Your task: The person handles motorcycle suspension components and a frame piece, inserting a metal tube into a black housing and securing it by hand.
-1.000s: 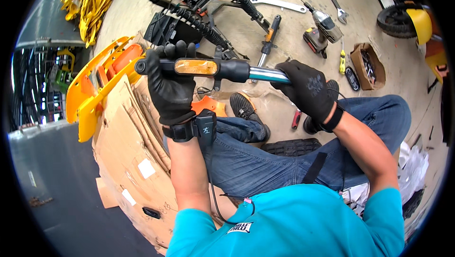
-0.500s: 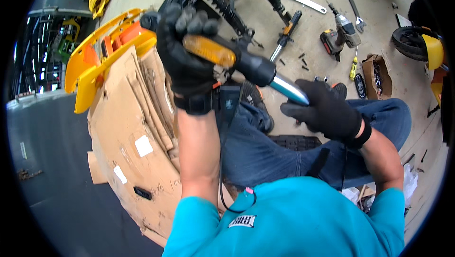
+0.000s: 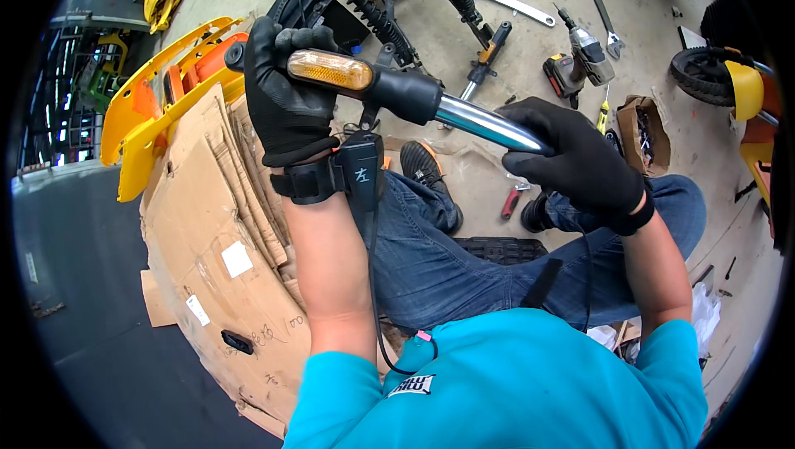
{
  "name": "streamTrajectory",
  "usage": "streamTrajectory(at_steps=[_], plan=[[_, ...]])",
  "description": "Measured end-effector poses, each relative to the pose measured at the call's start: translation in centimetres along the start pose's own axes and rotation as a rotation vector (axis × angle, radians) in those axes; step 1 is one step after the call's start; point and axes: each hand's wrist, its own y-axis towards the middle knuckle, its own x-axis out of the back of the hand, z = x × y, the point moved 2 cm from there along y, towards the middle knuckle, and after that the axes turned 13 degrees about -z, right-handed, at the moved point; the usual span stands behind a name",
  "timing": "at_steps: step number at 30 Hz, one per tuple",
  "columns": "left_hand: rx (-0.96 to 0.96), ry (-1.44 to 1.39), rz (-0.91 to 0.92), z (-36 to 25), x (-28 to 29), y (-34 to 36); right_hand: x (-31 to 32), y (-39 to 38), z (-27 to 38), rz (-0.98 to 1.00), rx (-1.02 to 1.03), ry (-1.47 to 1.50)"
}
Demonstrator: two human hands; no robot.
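Observation:
I hold a suspension fork leg across my body in both black-gloved hands. My left hand [image 3: 288,101] is closed around its black upper end, beside the oblong amber reflector [image 3: 330,69] on its side. A black bracket sticks out from the middle of the fork leg [image 3: 403,94]. My right hand [image 3: 580,151] grips the lower end of the polished chrome tube [image 3: 489,123], thumb along its underside; that tube end is partly hidden by the glove. The leg slopes down toward my right.
Left: stacked cardboard [image 3: 207,242] and yellow panels [image 3: 132,142]. Ahead: a black frame with springs [image 3: 364,2], a second fork leg [image 3: 489,60], a long wrench [image 3: 505,2]. Right: a cordless driver [image 3: 590,55], adjustable wrench [image 3: 611,35], carton of hardware [image 3: 642,138] and wheel [image 3: 696,80].
The fork leg now tilts more, its right end lower. My right hand has shifted right and down along with it. The whole view has also shifted upward since a second ago.

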Motion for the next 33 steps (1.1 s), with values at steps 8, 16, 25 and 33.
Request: streamTrajectory(at_steps=[8, 16, 25, 33], plan=[[0.160, 0.041, 0.184, -0.6, 2.3, 0.1, 0.9, -0.6, 0.4, -0.219, 0.088, 0.171], [0.238, -0.005, 0.272, 0.8, 3.5, 0.2, 3.1, -0.4, -1.1, -0.314, -0.228, 0.412], [0.357, 0.012, 0.388, 2.2, 3.1, -1.4, 4.8, 0.9, -5.0, -0.384, -0.181, 1.352], [0.444, 0.045, 0.393, 5.5, 2.7, -3.4, 4.5, 0.9, -5.3, -0.350, -0.007, 1.244]])
